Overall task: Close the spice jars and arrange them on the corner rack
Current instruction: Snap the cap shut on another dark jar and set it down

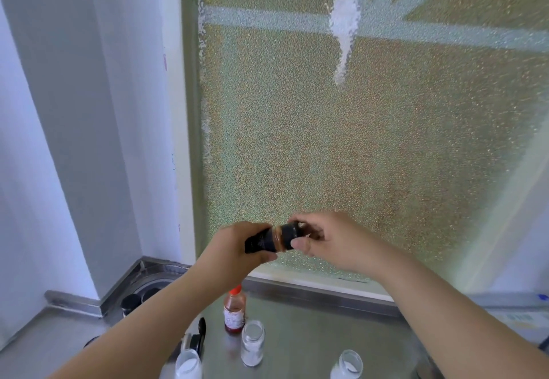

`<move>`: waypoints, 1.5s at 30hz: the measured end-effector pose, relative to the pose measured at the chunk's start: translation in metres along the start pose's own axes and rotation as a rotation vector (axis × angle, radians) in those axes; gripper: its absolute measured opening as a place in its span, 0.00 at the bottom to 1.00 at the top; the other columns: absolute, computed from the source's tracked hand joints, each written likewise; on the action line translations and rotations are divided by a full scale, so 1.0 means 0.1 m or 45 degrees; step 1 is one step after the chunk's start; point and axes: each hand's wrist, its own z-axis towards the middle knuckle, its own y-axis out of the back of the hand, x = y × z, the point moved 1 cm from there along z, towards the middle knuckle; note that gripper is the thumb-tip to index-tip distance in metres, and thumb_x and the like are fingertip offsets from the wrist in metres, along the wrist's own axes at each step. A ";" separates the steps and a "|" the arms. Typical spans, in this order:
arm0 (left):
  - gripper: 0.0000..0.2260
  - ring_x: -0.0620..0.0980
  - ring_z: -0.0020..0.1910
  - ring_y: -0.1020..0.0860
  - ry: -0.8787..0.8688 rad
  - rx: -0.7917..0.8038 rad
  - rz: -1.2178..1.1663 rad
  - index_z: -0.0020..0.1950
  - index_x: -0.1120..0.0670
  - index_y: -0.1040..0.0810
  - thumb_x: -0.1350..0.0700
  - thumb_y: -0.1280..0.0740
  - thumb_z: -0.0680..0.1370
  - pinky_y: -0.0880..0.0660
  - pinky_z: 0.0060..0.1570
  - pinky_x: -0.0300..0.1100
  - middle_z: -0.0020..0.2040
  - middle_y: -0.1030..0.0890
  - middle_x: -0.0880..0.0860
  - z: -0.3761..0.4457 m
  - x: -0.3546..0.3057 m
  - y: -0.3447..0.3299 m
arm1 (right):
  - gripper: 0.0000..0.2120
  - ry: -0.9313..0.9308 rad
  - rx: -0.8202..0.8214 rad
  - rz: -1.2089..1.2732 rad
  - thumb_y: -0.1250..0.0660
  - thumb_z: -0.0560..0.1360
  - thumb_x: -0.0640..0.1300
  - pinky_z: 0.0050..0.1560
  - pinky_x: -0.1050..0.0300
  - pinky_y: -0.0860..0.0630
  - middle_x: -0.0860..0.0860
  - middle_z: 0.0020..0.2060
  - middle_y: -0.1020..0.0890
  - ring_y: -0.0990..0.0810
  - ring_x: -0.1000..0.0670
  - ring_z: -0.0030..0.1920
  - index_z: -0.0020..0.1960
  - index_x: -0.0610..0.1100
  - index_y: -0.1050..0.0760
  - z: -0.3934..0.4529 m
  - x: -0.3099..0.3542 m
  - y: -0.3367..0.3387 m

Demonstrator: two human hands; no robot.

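Note:
I hold a dark spice jar (269, 240) with brown powder sideways in the air in front of the textured window. My left hand (237, 248) grips its body. My right hand (323, 239) pinches the black lid (289, 234) at the jar's mouth. Below, on the steel counter (326, 337), stand three open glass jars with white powder: one at the left (188, 363), one in the middle (252, 343), one at the right (347, 365). The corner rack (154, 283) sits in the wall corner at the left, with a black-lidded jar (130, 303) on it.
A red sauce bottle (234, 310) with an orange cap stands behind the middle glass jar. A black lid and a dark spoon-like object (200, 335) lie beside the left jar. White walls close in on the left; a raised steel ledge (312, 289) runs under the window.

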 end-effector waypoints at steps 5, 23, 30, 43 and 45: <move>0.15 0.42 0.39 0.23 0.074 -0.007 -0.065 0.53 0.48 0.22 0.56 0.26 0.68 0.30 0.40 0.32 0.39 0.20 0.44 -0.03 0.11 0.05 | 0.29 0.060 0.034 0.041 0.31 0.71 0.55 0.60 0.57 0.28 0.58 0.61 0.24 0.21 0.56 0.55 0.69 0.62 0.38 0.05 0.04 -0.07; 0.17 0.43 0.47 0.26 0.598 -0.031 0.081 0.61 0.51 0.26 0.57 0.32 0.73 0.31 0.49 0.35 0.55 0.22 0.49 -0.53 1.77 0.66 | 0.21 0.103 0.053 0.155 0.28 0.69 0.43 0.51 0.66 0.31 0.50 0.55 0.19 0.22 0.53 0.52 0.62 0.46 0.26 1.31 0.53 -1.68; 0.14 0.47 0.57 0.25 0.667 0.065 0.179 0.59 0.50 0.25 0.57 0.33 0.74 0.31 0.57 0.37 0.60 0.23 0.49 -0.74 2.53 0.67 | 0.17 0.048 0.241 0.097 0.30 0.70 0.39 0.56 0.57 0.27 0.47 0.54 0.19 0.22 0.47 0.55 0.58 0.47 0.24 1.88 0.47 -2.56; 0.10 0.52 0.45 0.22 0.118 0.171 0.376 0.47 0.54 0.21 0.60 0.28 0.67 0.23 0.45 0.41 0.44 0.18 0.51 -0.77 3.02 0.28 | 0.22 -0.007 0.328 0.054 0.30 0.70 0.41 0.59 0.53 0.26 0.47 0.57 0.22 0.22 0.47 0.56 0.63 0.49 0.28 2.21 0.30 -3.23; 0.10 0.51 0.44 0.22 0.098 0.166 0.372 0.46 0.53 0.21 0.60 0.28 0.66 0.25 0.44 0.38 0.43 0.18 0.50 -0.75 3.03 0.21 | 0.23 0.008 0.315 0.084 0.29 0.69 0.40 0.58 0.52 0.26 0.48 0.57 0.21 0.22 0.48 0.57 0.63 0.49 0.28 2.22 0.29 -3.24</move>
